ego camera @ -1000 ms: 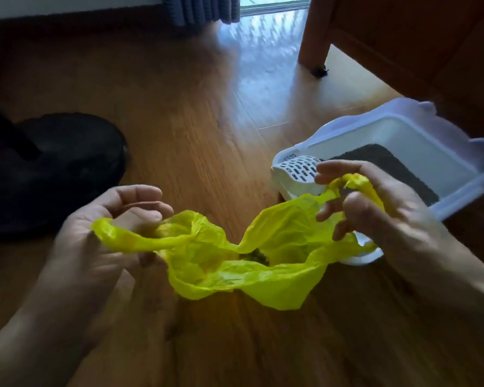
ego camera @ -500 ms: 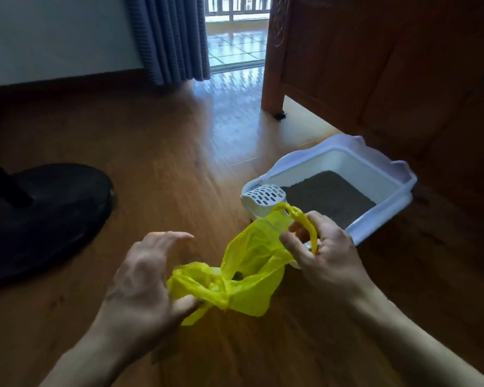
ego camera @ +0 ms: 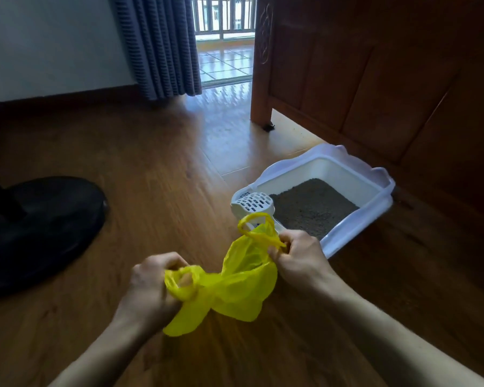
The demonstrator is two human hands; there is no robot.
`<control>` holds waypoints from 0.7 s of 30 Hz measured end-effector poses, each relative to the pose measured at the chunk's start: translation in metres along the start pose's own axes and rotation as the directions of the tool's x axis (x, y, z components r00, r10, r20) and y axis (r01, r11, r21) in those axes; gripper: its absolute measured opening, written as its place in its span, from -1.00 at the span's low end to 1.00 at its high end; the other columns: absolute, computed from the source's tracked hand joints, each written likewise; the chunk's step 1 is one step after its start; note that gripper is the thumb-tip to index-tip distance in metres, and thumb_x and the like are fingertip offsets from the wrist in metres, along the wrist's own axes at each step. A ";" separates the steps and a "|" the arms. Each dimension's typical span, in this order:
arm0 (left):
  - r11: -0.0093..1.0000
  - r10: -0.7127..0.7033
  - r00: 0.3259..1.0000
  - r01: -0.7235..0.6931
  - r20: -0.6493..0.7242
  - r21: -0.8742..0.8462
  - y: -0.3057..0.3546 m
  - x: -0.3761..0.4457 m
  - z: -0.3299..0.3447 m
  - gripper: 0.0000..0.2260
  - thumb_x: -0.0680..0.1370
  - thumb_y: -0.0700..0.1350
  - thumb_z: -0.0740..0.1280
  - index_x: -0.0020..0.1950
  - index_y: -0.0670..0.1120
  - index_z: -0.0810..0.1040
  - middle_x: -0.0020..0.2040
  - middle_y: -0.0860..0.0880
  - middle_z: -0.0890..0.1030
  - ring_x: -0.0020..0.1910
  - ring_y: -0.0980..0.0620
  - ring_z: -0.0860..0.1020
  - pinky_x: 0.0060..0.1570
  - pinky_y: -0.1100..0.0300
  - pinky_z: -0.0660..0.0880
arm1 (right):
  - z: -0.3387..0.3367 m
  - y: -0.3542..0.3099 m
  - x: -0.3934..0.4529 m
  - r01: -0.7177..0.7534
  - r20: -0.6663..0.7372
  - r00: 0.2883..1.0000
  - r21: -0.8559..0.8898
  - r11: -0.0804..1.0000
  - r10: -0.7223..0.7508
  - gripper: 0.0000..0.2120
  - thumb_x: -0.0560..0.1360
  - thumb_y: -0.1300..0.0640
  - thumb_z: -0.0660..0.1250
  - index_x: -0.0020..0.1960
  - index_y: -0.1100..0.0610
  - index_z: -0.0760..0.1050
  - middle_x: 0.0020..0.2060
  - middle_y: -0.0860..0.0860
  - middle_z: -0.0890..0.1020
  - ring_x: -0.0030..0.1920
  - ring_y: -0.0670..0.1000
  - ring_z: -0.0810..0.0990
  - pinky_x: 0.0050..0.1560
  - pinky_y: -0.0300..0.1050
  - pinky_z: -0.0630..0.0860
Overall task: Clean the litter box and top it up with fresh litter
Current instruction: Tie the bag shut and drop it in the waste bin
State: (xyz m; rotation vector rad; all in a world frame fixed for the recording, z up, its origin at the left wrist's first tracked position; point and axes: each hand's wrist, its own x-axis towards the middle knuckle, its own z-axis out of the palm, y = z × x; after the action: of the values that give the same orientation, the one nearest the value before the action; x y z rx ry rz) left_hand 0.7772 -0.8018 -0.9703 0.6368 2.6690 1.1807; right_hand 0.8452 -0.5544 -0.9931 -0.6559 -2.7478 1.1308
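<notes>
Floorboards [ego camera: 157, 169] of dark wood fill most of the view, with a carved wooden cabinet [ego camera: 375, 79] at the right and a black rounded base [ego camera: 39, 227] at the left. Against the cabinet the litter box [ego camera: 380, 191] is set on the floor, its white-and-lilac rim framing a bed of grey litter [ego camera: 313, 208]; a slotted white scoop [ego camera: 253, 203] is rested on its near corner. Just in front of it, a yellow plastic bag [ego camera: 235, 283] is held off the floor between both hands. One handle loop is gripped by the left hand [ego camera: 151, 286], fingers curled tight round it, and the other loop is pinched in the fist of the right hand [ego camera: 299, 255].

Tying off the waste bag appears to be the step in hand. The loops should be crossed and drawn snug with the bag kept upright, so nothing is spilled. Thin film is easily torn, so an even pull is advised.
</notes>
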 end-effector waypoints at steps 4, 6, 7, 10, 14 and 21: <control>0.960 0.138 0.970 -0.181 -0.201 -0.216 0.041 0.002 -0.029 -0.85 0.32 0.08 0.40 -0.19 0.06 0.62 -0.41 0.05 0.62 -0.47 0.18 0.53 -0.49 0.21 0.43 | -0.028 -0.032 0.001 0.237 -0.153 0.965 0.168 0.957 -0.212 -0.79 0.52 0.11 0.35 -0.28 0.11 0.50 -0.39 0.11 0.56 -0.31 0.13 0.55 -0.27 0.05 0.48; 0.945 0.197 0.916 -0.272 -0.350 -0.179 0.058 0.004 -0.040 -0.89 0.37 0.01 0.41 -0.20 -0.01 0.60 -0.38 -0.03 0.62 -0.43 0.05 0.56 -0.47 0.18 0.46 | -0.040 -0.045 -0.001 0.349 -0.218 0.929 0.243 0.905 -0.299 -0.77 0.52 0.14 0.35 -0.31 0.08 0.48 -0.43 0.11 0.53 -0.35 0.15 0.52 -0.33 0.00 0.46; 0.948 0.199 0.904 -0.276 -0.378 -0.159 0.055 0.009 -0.039 -0.83 0.38 0.01 0.40 -0.22 -0.08 0.57 -0.38 -0.08 0.60 -0.41 -0.02 0.55 -0.43 0.12 0.48 | -0.042 -0.047 0.001 0.359 -0.216 0.925 0.226 0.906 -0.313 -0.77 0.51 0.15 0.35 -0.32 0.07 0.47 -0.44 0.11 0.52 -0.37 0.15 0.51 -0.33 0.00 0.45; 0.964 0.054 0.953 -0.128 -0.298 -0.233 0.029 0.015 -0.029 -0.65 0.31 0.13 0.36 -0.26 -0.18 0.50 -0.37 -0.23 0.53 -0.36 -0.25 0.51 -0.33 -0.15 0.52 | -0.035 -0.037 0.004 0.300 -0.197 0.941 0.114 0.947 -0.275 -0.76 0.47 0.14 0.37 -0.33 0.16 0.45 -0.44 0.17 0.51 -0.39 0.13 0.45 -0.32 0.05 0.44; 0.879 0.066 0.982 -0.142 -0.180 -0.456 0.011 -0.001 -0.025 -0.75 0.29 0.07 0.42 -0.22 -0.10 0.61 -0.36 -0.11 0.61 -0.41 -0.03 0.51 -0.44 0.07 0.46 | -0.030 -0.030 -0.009 0.368 -0.193 0.922 0.174 0.913 -0.335 -0.72 0.52 0.18 0.37 -0.35 0.02 0.45 -0.48 0.07 0.48 -0.44 0.03 0.41 -0.40 -0.06 0.35; 0.797 -0.115 0.992 0.068 -0.040 -0.601 -0.005 -0.005 -0.024 -0.67 0.23 -0.07 0.51 -0.15 -0.24 0.58 -0.47 0.00 0.52 -0.50 0.12 0.46 -0.54 0.25 0.39 | -0.007 -0.005 -0.009 0.235 -0.142 0.969 0.294 0.926 -0.201 -0.80 0.45 0.02 0.34 -0.28 0.11 0.49 -0.44 0.07 0.50 -0.40 0.06 0.46 -0.33 0.15 0.47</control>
State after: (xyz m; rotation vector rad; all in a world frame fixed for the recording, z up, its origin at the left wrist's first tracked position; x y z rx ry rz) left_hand 0.7722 -0.8233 -0.9579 0.3466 2.1339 1.9168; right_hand 0.8532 -0.5568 -0.9842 -0.3491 -2.4033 1.3832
